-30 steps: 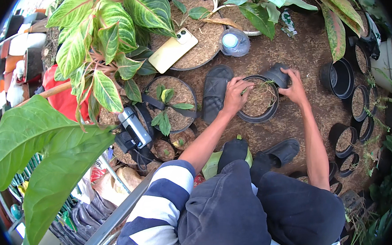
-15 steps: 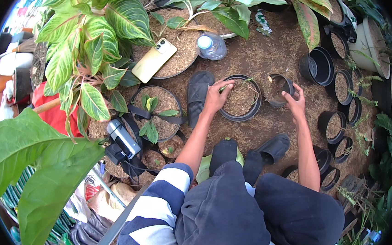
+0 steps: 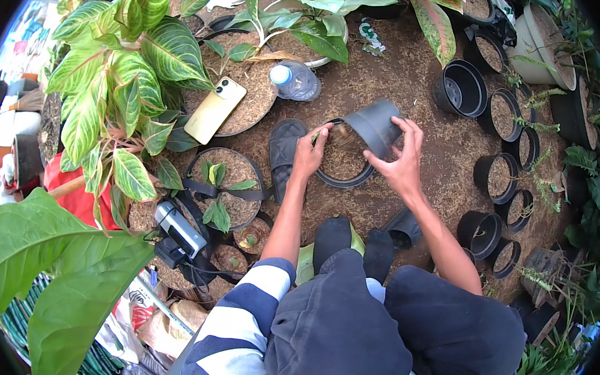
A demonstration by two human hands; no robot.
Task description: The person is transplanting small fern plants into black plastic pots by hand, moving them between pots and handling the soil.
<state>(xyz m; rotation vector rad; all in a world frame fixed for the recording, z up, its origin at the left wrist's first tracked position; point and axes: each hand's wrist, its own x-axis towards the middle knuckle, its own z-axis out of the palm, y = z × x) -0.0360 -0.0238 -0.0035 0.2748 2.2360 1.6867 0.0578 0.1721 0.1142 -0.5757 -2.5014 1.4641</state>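
My right hand (image 3: 402, 158) grips a small black plastic plant pot (image 3: 374, 126), fingers and thumb on its base end. The pot is tipped, its mouth toward the left, over a wider black pot (image 3: 345, 182) standing on the ground. Brown, loose soil mix shows blurred at the tipped pot's mouth. At the wide pot's left rim my left hand (image 3: 306, 155) has thumb and finger closed in a pinch; a bit of green stem shows there, the rest hidden. A black sandal (image 3: 287, 146) lies just left of that hand.
Several black pots (image 3: 494, 174) stand in rows at the right. A phone (image 3: 215, 111) rests on a soil-filled pot, beside a clear plastic bottle (image 3: 297, 82). A leafy potted plant (image 3: 126, 81) overhangs the left, above a grey device (image 3: 180, 225). Another sandal (image 3: 405, 228) lies near my legs.
My right hand has lifted the small pot and moved it left, tipping it over the wide pot. My left hand stays by the wide pot's left side. The whole view has shifted slightly.
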